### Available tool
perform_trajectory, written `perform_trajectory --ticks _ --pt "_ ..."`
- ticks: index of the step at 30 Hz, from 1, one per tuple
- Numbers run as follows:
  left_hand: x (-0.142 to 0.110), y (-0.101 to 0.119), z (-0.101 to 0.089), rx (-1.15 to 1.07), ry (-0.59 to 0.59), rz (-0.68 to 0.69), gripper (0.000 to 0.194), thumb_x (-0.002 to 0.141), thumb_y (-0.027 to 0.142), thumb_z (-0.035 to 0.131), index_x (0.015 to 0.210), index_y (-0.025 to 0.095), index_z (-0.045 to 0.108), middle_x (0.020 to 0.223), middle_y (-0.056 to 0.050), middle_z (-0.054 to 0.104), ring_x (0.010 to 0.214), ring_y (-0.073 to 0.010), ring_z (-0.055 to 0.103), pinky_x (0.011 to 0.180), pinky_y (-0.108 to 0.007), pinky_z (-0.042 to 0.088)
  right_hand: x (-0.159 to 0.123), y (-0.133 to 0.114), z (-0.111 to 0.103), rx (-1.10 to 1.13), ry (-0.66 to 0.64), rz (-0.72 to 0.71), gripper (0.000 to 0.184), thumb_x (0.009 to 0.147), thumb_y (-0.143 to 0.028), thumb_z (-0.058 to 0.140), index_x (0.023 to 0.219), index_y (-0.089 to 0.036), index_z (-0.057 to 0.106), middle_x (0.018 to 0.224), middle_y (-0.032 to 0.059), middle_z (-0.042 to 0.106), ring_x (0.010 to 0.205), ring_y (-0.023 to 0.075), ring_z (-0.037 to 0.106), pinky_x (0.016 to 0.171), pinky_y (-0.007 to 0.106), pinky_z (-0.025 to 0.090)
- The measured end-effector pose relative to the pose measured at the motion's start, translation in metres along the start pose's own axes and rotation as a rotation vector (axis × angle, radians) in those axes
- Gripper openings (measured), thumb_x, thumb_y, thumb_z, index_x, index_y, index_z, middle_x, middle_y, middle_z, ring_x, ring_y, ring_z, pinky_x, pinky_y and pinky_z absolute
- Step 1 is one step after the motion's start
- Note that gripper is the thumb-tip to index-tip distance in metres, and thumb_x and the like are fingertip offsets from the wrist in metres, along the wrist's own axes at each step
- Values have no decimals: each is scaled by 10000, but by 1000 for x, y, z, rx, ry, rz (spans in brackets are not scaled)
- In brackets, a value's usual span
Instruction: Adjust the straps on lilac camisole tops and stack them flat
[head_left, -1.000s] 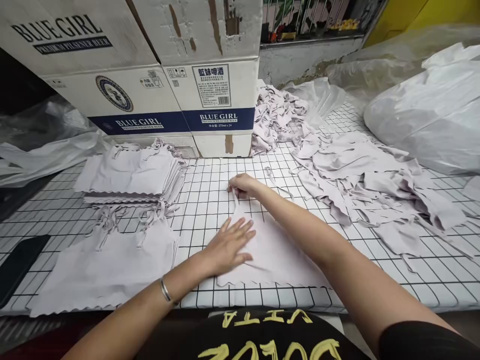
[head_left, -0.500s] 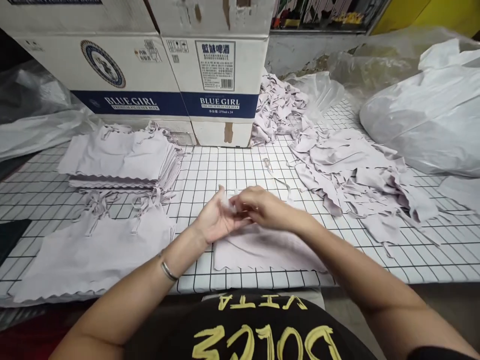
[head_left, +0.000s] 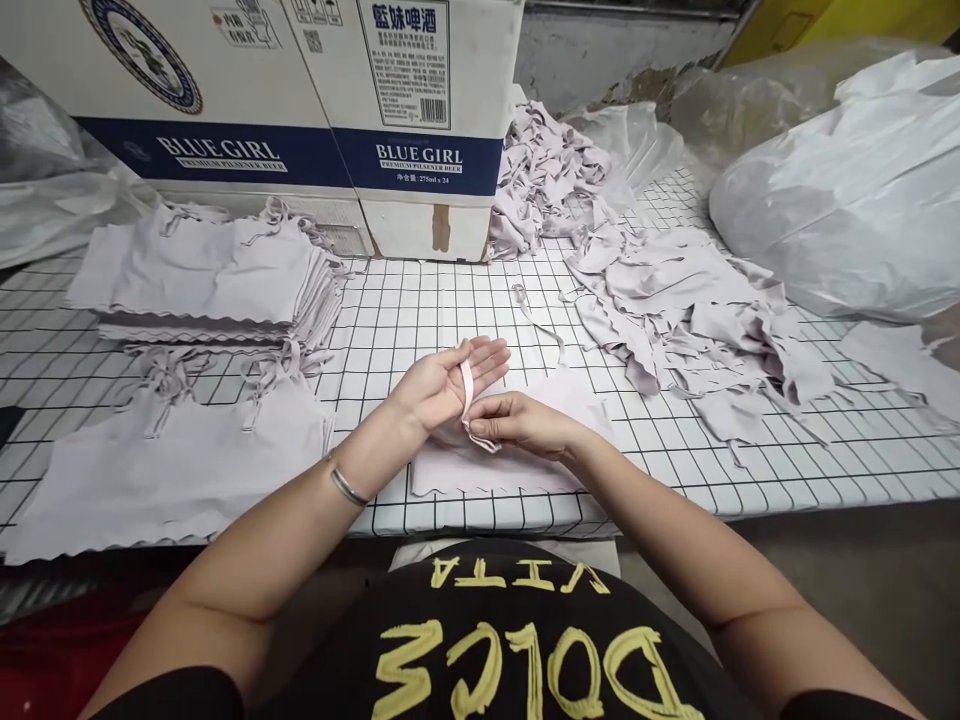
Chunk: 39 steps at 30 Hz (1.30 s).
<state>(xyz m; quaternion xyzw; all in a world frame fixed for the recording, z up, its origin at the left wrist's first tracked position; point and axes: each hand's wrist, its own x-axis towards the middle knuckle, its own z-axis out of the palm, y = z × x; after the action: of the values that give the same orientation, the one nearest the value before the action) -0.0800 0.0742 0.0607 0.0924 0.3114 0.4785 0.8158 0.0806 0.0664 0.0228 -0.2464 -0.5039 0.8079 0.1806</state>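
My left hand (head_left: pixel 451 385) lies palm up with its fingers stretched out. A pale lilac strap (head_left: pixel 467 385) runs across it near the thumb. Lower down, my right hand (head_left: pixel 517 422) pinches this strap between thumb and fingers. Under both hands a pale lilac camisole top (head_left: pixel 491 472) lies flat on the checked cloth, its wavy hem towards me; the hands hide part of its upper edge. To the left is another such top (head_left: pixel 169 465) with its straps tied in bows.
A stack of folded tops (head_left: pixel 202 265) stands at the left, before a large beer carton (head_left: pixel 420 190). Loose lilac garments (head_left: pixel 690 310) lie at the right, with a heap (head_left: pixel 551 165) behind. A full white plastic bag (head_left: pixel 847 200) sits far right on the checked tablecloth (head_left: pixel 420 300).
The left hand's fingers have straightened, baring the palm and the strap. My right hand has drawn down and closed in a pinch on the strap. The view has tilted lower.
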Motion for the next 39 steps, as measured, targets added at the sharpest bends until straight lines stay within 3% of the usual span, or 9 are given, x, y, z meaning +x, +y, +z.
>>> perform_trajectory --ticks 5,9,14,18,21,25,28,32,39 --pt "7 6 3 54 -2 60 195 942 84 413 1003 88 597 1105 -133 683 1123 -197 633 1030 -358 491 2 -1 -6 3 -49 61 340 714 -396 859 834 -117 706 647 -20 553 561 87 427 517 203 330" --pt "13 9 2 49 -5 104 207 931 83 434 1077 91 580 1121 -133 678 1123 -196 632 1026 -361 493 6 -1 -1 37 -21 52 336 685 -359 878 750 -129 643 697 -4 600 587 94 478 536 199 373" --pt "18 9 7 16 3 97 198 944 93 407 1039 96 580 1081 -119 685 1108 -191 636 1002 -356 502 14 2 0 182 106 -33 472 634 -298 919 923 -161 572 852 40 682 630 112 565 533 185 415" --pt "25 16 8 54 -26 136 194 948 96 386 966 99 579 1071 -110 681 1080 -172 639 1000 -341 487 15 2 -7 95 59 31 463 671 -330 902 952 -123 597 880 95 696 657 134 615 512 179 446" --pt "27 23 -6 367 28 153 214 964 221 404 934 114 587 1044 -132 683 1022 -206 649 951 -390 494 9 -4 -19 -16 22 107 349 751 -354 850 830 -89 637 833 112 688 631 124 613 470 159 449" --pt "11 12 -35 1359 211 276 312 856 457 588 801 151 611 864 -108 673 877 -274 618 852 -476 453 -1 -15 -41 85 273 89 277 753 -269 860 797 -114 634 856 87 686 665 112 634 546 157 544" --pt "-6 -12 -48 1891 153 408 288 806 465 658 828 180 625 931 -75 661 956 -299 552 884 -510 354 -5 -18 -54 188 396 88 282 697 -160 884 857 -124 655 937 90 687 820 148 665 699 194 595" --pt "-12 -33 -48 2060 176 366 235 845 409 641 927 190 612 1003 -73 637 1019 -294 500 866 -475 290 -4 -13 -58 183 431 48 331 620 -190 925 830 -120 679 833 62 671 808 158 653 673 190 580" --pt "-11 -32 -48 1912 164 301 106 823 313 676 823 219 630 929 -1 684 1018 -242 504 845 -416 229 -3 -6 -49 1 472 -34 373 598 -312 915 826 -145 671 731 37 648 622 131 564 491 202 421"
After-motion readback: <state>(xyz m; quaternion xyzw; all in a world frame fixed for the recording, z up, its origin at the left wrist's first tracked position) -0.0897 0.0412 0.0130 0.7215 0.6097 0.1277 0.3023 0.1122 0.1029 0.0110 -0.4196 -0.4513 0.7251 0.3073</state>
